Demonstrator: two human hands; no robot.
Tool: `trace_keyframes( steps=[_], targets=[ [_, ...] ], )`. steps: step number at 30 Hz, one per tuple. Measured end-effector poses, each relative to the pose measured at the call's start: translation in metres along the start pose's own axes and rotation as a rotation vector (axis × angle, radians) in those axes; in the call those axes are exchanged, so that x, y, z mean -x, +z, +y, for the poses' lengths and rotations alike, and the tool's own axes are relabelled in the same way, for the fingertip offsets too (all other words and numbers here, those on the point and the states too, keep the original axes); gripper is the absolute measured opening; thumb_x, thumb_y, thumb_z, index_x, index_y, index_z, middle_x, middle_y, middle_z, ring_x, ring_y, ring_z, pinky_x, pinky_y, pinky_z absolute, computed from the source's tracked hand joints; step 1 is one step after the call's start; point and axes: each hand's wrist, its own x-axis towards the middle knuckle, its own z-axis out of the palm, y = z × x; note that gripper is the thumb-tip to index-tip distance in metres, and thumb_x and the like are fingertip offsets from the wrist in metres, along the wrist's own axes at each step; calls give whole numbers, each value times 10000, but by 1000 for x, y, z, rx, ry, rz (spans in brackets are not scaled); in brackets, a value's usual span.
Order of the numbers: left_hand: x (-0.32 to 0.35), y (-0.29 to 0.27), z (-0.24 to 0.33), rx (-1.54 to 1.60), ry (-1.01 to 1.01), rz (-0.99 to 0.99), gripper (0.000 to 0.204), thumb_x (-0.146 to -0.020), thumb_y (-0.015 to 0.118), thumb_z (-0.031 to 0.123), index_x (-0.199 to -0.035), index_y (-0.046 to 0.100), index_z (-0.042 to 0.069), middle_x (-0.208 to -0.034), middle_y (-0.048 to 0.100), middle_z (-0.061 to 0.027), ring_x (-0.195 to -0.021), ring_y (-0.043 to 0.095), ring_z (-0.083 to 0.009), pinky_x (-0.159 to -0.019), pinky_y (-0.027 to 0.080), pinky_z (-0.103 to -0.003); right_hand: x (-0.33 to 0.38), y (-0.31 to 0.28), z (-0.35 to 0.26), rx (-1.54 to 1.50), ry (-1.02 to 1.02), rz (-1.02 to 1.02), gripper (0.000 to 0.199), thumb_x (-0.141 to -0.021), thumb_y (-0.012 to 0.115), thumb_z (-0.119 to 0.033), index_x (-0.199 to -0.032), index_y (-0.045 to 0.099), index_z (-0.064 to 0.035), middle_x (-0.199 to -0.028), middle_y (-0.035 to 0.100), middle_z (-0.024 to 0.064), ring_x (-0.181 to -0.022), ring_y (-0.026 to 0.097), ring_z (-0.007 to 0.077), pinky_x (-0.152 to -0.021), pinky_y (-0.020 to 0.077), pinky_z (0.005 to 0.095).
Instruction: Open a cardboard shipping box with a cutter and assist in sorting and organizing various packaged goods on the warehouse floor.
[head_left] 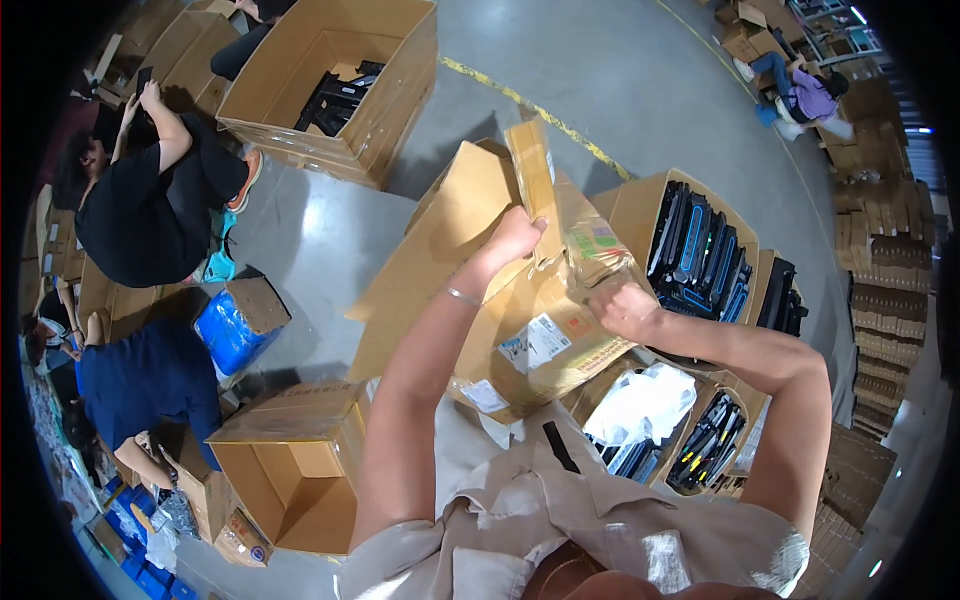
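In front of me is a large cardboard box (470, 330) with taped flaps and white labels on its side. My left hand (515, 236) is closed around the edge of a raised, tape-covered flap (532, 170). Close by on the right, my right hand (626, 308) is a fist against the box's taped edge, by a patch of clear tape with green and pink print. Its fingers curl out of sight, so what they grip is partly hidden.
Right of me stand cartons of black and blue plastic parts (700, 250), one topped by a white plastic bag (645, 400). An open carton (290, 480) lies lower left; a big box (330, 90) stands beyond. People sit at left (150, 220) and far right (812, 95).
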Motion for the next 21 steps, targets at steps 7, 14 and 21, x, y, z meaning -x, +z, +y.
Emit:
trace_keyframes(
  steps=[7,14,21],
  targets=[
    [11,-19,-15,102,31,166,308,-826,517,221,-810,591,-77,-594,577,-155,-513,580,-220,-534,449,-340,17,-35,28,-31,53,151,155,-742,479,-97,-868,548,-39,-744,571,82,-667,583,196,-519,444,329],
    [15,-20,-14,169,17,232,321,-825,518,232,-817,586,-82,-609,578,-159,-547,590,-234,-556,457,-333,-25,-6,1,-59,48,136,186,-743,491,-108,-905,546,-36,-760,583,106,-656,598,197,-521,445,319],
    [16,-29,-34,209,-14,226,322,-822,528,226,-788,583,-89,-625,586,-150,-571,595,-212,-542,463,-312,0,-27,20,-47,220,-24,169,-745,499,-116,-879,578,-51,-729,613,111,-649,614,208,-551,462,327]
  ],
)
